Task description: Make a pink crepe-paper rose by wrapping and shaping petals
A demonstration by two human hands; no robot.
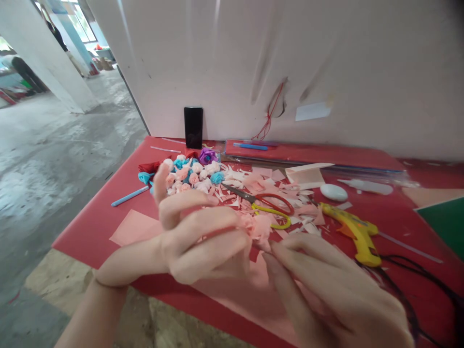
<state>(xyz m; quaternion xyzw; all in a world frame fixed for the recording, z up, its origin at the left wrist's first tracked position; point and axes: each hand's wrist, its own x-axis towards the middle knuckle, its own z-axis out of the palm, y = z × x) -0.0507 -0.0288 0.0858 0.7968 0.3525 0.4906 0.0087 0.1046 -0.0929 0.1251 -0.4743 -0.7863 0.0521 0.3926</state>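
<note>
My left hand (195,237) is curled around a small pink paper flower (258,226), with its little finger raised. My right hand (326,285) pinches the lower edge of the same pink paper from the right, fingers pressed together. Both hands hover above a pale pink paper sheet (134,228) lying on the red table (90,227). Motion blurs the fingers a little.
A pile of small pink, white, blue and purple paper flowers (192,174) lies behind my left hand. Red-handled scissors (268,200), yellow-handled scissors (273,215), a yellow glue gun (357,232), paper scraps, a blue pen (129,195) and a black phone (193,127) leaning on the wall are nearby.
</note>
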